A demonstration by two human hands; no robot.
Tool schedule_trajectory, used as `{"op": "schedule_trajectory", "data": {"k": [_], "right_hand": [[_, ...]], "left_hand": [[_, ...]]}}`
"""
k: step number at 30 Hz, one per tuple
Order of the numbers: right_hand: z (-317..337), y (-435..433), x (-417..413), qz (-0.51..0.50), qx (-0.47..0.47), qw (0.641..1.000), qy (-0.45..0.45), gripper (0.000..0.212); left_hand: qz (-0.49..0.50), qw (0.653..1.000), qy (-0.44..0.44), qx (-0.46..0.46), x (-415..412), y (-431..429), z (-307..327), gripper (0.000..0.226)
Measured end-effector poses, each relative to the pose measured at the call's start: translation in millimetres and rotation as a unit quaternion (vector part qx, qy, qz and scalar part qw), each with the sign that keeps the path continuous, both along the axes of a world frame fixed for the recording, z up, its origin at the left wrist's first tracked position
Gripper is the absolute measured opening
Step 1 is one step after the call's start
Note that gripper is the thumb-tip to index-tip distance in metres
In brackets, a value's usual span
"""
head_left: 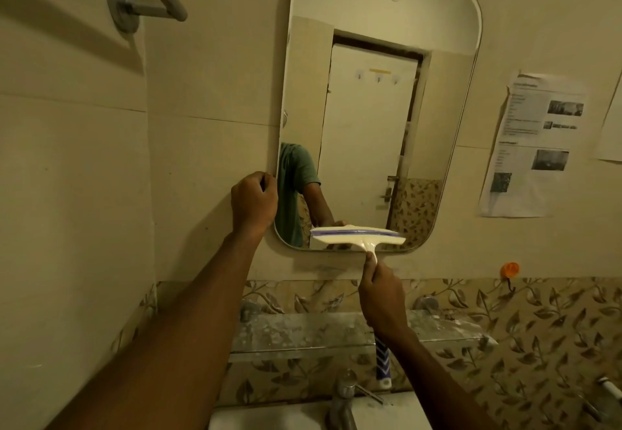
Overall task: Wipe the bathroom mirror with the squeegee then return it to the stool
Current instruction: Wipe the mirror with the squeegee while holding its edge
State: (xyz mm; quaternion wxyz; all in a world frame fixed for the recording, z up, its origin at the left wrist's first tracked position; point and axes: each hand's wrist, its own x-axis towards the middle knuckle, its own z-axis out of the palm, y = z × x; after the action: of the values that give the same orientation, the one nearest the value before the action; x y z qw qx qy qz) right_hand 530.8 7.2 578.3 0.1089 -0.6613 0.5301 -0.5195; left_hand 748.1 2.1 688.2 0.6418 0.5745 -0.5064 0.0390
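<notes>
Now R hand (382, 298) presses squeegee (358, 237) on mirror (377, 109).

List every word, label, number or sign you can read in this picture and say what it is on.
No text can be read here.
Printed sheet taped to the wall right of the mirror: lines of text and small photos, too blurred to read.
Second sheet at the right edge: cut off, nothing readable.
Squeegee in the right hand: blue chevron pattern on the handle, no lettering visible.
</notes>
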Motion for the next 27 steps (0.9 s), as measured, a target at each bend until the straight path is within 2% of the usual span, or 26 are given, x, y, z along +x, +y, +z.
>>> {"op": "schedule_trajectory", "data": {"k": [8,14,16,18,20,22,24,27], "right_hand": [[53,4,6,0.025,-0.102,0.994,0.02,0.037],[4,7,7,0.038,-0.024,0.998,0.032,0.037],[6,10,3,0.019,-0.045,0.995,0.09,0.036],[18,11,3,0.017,-0.085,0.978,0.19,0.031],[31,8,9,0.027,-0.13,0.942,0.307,0.028],[41,-1,18,0.034,-0.179,0.899,0.398,0.039],[51,-13,21,0.042,-0.211,0.869,0.445,0.045],[55,-29,15,0.063,-0.218,0.855,0.467,0.046]], "left_hand": [[-0.005,1.0,0.005,0.009,0,3,1,0.033],[-0.009,1.0,0.009,0.011,-2,5,1,0.031],[-0.012,1.0,0.012,0.007,-1,4,0,0.032],[-0.011,1.0,0.014,0.004,-1,3,0,0.032],[-0.009,1.0,0.015,0.006,-2,4,0,0.031],[-0.002,1.0,0.015,0.004,-3,3,0,0.03],[0.006,1.0,0.017,-0.004,-5,3,0,0.029],[0.018,0.999,0.027,-0.014,-9,2,-1,0.031]]}}
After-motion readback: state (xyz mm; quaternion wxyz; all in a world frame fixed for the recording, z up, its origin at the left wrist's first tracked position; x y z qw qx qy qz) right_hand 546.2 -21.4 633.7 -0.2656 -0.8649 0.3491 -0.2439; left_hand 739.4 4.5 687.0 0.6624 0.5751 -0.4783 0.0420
